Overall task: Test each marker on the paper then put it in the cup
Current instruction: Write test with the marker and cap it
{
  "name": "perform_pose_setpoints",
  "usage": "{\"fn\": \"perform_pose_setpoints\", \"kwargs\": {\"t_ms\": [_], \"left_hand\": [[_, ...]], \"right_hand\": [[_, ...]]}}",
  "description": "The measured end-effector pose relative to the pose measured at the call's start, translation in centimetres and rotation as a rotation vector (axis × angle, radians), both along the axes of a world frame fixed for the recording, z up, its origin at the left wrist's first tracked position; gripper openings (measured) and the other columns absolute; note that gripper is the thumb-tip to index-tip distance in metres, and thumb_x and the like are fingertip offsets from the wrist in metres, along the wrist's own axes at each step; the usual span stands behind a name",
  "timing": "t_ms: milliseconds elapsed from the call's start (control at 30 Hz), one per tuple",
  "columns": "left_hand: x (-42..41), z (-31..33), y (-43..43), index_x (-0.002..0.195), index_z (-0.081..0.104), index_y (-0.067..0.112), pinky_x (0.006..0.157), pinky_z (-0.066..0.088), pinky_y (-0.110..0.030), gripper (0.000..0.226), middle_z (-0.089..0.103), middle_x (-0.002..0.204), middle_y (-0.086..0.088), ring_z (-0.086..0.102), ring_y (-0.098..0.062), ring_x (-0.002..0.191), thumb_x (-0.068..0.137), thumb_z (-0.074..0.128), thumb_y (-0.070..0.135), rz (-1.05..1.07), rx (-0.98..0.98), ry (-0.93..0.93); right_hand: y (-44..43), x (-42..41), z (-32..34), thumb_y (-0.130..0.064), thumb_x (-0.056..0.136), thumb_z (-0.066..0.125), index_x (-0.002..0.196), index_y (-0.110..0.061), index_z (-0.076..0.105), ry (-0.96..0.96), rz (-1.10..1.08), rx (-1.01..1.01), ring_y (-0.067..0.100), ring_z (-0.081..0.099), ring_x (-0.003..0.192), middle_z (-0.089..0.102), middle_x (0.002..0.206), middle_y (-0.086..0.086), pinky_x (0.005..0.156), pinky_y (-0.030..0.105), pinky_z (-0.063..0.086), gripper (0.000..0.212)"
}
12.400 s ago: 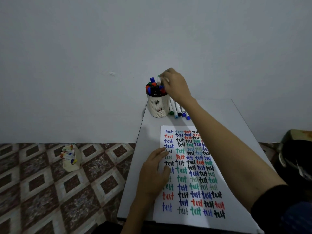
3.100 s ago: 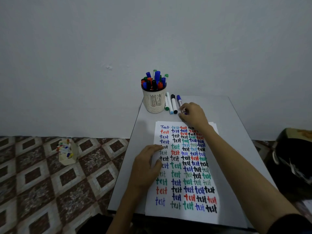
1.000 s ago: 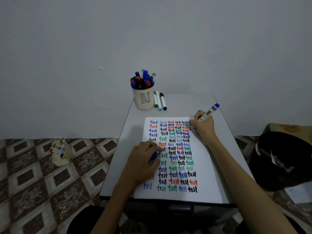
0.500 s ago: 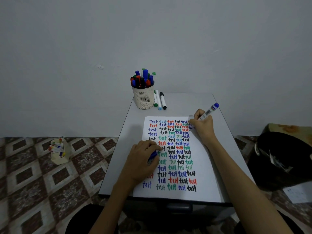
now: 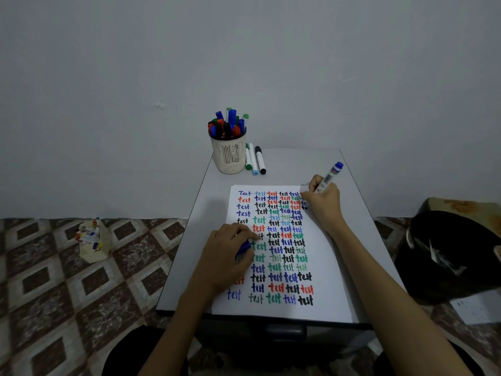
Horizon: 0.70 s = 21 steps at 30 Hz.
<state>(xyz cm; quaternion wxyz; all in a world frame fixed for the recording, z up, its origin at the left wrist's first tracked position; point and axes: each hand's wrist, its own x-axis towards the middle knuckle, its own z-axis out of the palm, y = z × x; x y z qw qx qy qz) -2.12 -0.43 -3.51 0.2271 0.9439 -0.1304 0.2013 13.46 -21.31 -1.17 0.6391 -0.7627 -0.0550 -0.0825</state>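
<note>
Right hand (image 5: 322, 204) writes with a blue marker (image 5: 329, 177) at the paper's (image 5: 325, 280) 1 o'clock corner.
The right hand's fingers are curled round the marker's barrel; its tip sits on the sheet under the fingers, and its blue end tilts up toward 1 o'clock. The left hand (image 5: 227, 256) rests on the paper's 9 o'clock side, fingers curled over a blue cap (image 5: 244, 249) (only part of it shows). The sheet carries rows of "test" in blue, red, green and black and lies on a grey table (image 5: 298, 164). At the table's 11 o'clock stands the slotted cup (image 5: 230, 156), full of markers. Three loose markers (image 5: 254, 161) lie side by side just at the cup's 3 o'clock. On the patterned floor at the table's 9 o'clock sits a small pale holder (image 5: 93, 242) of coloured pens.
</note>
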Motion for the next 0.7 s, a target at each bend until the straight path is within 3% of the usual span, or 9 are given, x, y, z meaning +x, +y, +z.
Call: {"fn": "perform_pose_setpoints", "kwargs": {"t_ms": [200, 367, 567, 700], "left_hand": [[-0.09, 0.09, -0.06, 0.108, 0.061, 0.023, 0.083, 0.028, -0.016, 0.031, 0.056, 0.11, 0.009, 0.043, -0.002, 0.1, 0.085, 0.046, 0.035, 0.001, 0.001, -0.004], [-0.02, 0.05, 0.0, 0.109, 0.061, 0.022, 0.084, 0.027, -0.015, 0.032, 0.056, 0.11, 0.008, 0.041, 0.001, 0.099, 0.085, 0.045, 0.036, 0.0, -0.003, 0.004], [0.0, -0.04, 0.02, 0.109, 0.061, 0.023, 0.084, 0.031, -0.02, 0.032, 0.055, 0.11, 0.009, 0.042, -0.001, 0.1, 0.085, 0.045, 0.036, -0.001, -0.005, 0.006], [-0.1, 0.0, -0.03, 0.109, 0.061, 0.023, 0.084, 0.028, -0.016, 0.032, 0.055, 0.11, 0.009, 0.042, -0.001, 0.099, 0.085, 0.045, 0.036, -0.001, -0.006, 0.004]], "right_hand": [[0.02, -0.1, 0.16, 0.016, 0.077, 0.058, 0.064, -0.013, 0.038, -0.01, 0.007, -0.018, 0.015, 0.05, 0.059, 0.046, 0.062, 0.005, 0.052, 0.02, 0.049, 0.037], [0.1, 0.17, -0.12, 0.015, 0.077, 0.057, 0.065, -0.014, 0.039, 0.007, -0.051, 0.0, 0.019, 0.051, 0.062, 0.047, 0.064, 0.006, 0.058, 0.03, 0.049, 0.037], [-0.13, 0.24, -0.21, 0.014, 0.075, 0.057, 0.062, -0.016, 0.038, 0.0, -0.055, -0.007, 0.017, 0.049, 0.059, 0.046, 0.062, 0.004, 0.056, 0.029, 0.045, 0.038], [-0.07, 0.4, -0.26, 0.013, 0.076, 0.057, 0.063, -0.016, 0.037, 0.001, -0.045, -0.03, 0.022, 0.05, 0.061, 0.047, 0.062, 0.007, 0.06, 0.034, 0.046, 0.038]]}}
